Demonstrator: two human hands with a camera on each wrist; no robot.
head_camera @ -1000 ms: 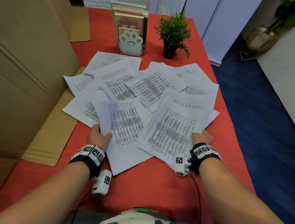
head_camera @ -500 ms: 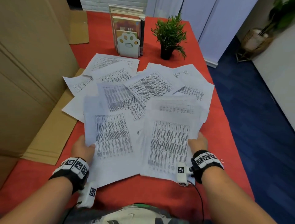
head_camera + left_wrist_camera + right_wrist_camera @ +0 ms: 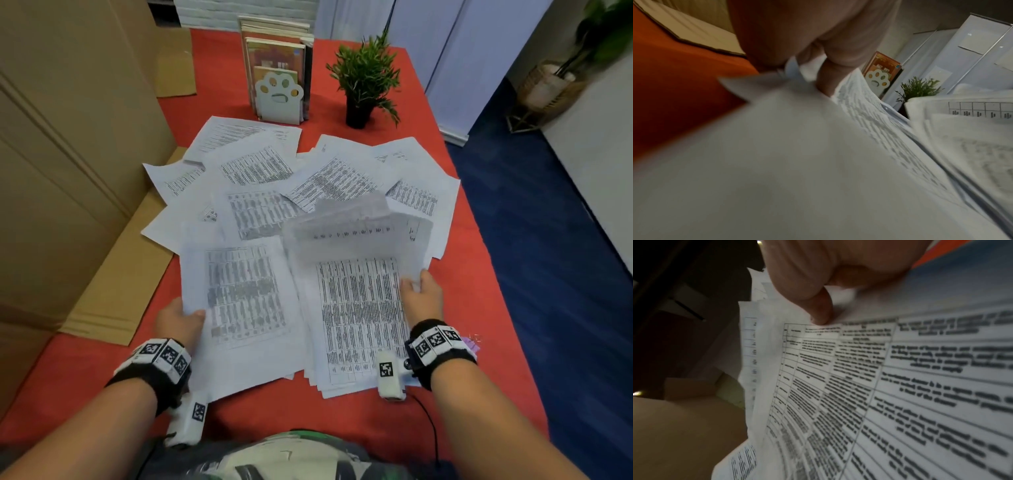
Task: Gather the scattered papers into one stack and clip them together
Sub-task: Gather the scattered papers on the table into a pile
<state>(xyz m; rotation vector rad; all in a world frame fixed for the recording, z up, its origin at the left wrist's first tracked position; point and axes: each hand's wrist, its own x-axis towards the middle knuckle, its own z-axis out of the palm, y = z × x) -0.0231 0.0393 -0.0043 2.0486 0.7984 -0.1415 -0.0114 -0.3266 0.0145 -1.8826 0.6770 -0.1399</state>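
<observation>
The left hand (image 3: pixel 178 320) pinches a bunch of papers (image 3: pixel 245 308) at 7 o'clock on the red table (image 3: pixel 479 308). The right hand (image 3: pixel 421 298) pinches another bunch (image 3: pixel 356 308) at 5 o'clock. More loose papers (image 3: pixel 335 181) lie spread toward 12 o'clock. Behind them stand books (image 3: pixel 275 58) and a small plant (image 3: pixel 364 73).

Papers (image 3: pixel 260 171) spread over the table (image 3: pixel 472 308), bookend (image 3: pixel 279 99) as landmark.

Just in front of the bookend, overlapping; books (image 3: pixel 274 48) behind it, plant (image 3: pixel 364 78) to its right, cardboard (image 3: pixel 120 287) front-left.
</observation>
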